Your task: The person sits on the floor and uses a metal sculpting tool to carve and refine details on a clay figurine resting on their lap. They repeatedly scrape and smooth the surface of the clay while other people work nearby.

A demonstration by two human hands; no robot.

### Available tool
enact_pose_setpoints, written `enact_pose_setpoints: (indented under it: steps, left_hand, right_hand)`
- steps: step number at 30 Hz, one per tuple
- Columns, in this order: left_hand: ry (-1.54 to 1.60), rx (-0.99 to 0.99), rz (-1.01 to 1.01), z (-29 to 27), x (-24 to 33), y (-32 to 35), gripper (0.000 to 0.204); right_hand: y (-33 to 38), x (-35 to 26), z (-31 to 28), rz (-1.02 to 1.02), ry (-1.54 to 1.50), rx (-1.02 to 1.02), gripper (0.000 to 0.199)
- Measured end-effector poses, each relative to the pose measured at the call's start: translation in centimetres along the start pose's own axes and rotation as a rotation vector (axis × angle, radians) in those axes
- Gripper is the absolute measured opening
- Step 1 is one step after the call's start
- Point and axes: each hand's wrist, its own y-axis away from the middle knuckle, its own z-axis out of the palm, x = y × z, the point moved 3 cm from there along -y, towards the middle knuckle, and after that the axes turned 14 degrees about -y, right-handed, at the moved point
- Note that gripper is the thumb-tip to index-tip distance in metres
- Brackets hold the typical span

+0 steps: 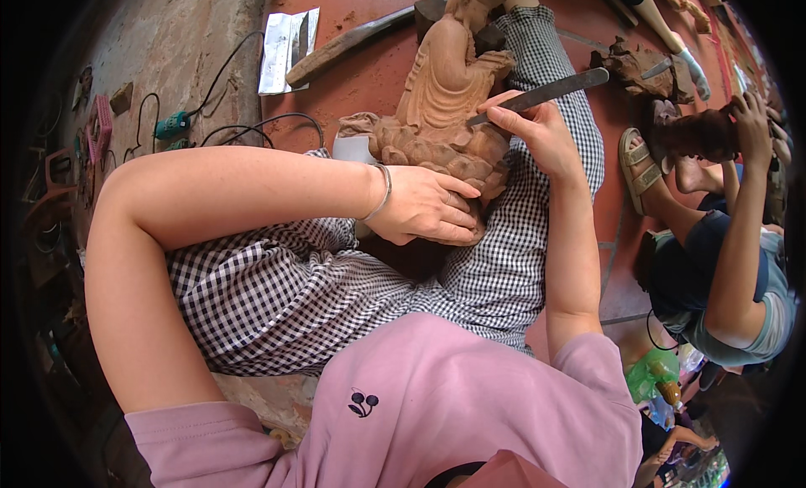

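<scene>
A carved wooden statue [445, 72], a seated robed figure on a petalled base [437, 148], leans between my legs. Spread over the lower end of that base, my left hand [428, 204] presses and steadies it with bent fingers. In my right hand [541, 135] is a flat metal carving tool [558, 89], long and dark with a rounded far end, pinched near its narrow tip. That tip meets the wood beside the statue's robe folds. Its working edge is too small to make out. The underside of the base is hidden by my left hand and lap.
A wooden mallet-like bar [344, 51] and a white paper sheet [290, 51] lie on the red tiles. To the left are a green power tool [174, 125] with a black cord and a pink basket [99, 127]. A person [730, 261] sits at right, holding a dark carving.
</scene>
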Motion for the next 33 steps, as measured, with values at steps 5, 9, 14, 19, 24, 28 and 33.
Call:
enact_pose_setpoints:
  steps: [5, 9, 14, 19, 24, 28, 33]
  left_hand:
    - [-0.001, -0.023, 0.008, -0.1, -0.1, -0.2, 0.072]
    - [-0.006, 0.005, 0.003, 0.0, -0.1, 0.0, 0.071]
    - [-0.027, 0.030, 0.006, 0.1, 0.0, 0.0, 0.070]
    - [-0.012, 0.034, 0.003, 0.0, 0.0, 0.0, 0.068]
    - [-0.017, 0.066, 0.000, 0.2, 0.1, 0.2, 0.067]
    - [-0.009, 0.046, -0.002, 0.2, 0.0, 0.0, 0.066]
    - [-0.008, 0.054, -0.013, 0.3, 0.1, 0.2, 0.067]
  right_hand:
    - [0.1, 1.6, -1.3, 0.076, -0.055, 0.056, 0.023]
    - [0.4, 0.8, -0.7, 0.037, -0.049, 0.028, 0.024]
    - [0.0, -0.6, -0.1, 0.027, 0.019, 0.008, 0.022]
    - [-0.1, -0.3, -0.6, 0.003, -0.023, -0.020, 0.020]
    - [-0.9, -1.9, -0.4, 0.024, 0.055, -0.158, 0.016]
    - [-2.2, -1.5, -1.2, 0.066, -0.051, -0.184, 0.016]
    - [-1.9, -1.9, -1.3, 0.082, 0.079, -0.216, 0.017]
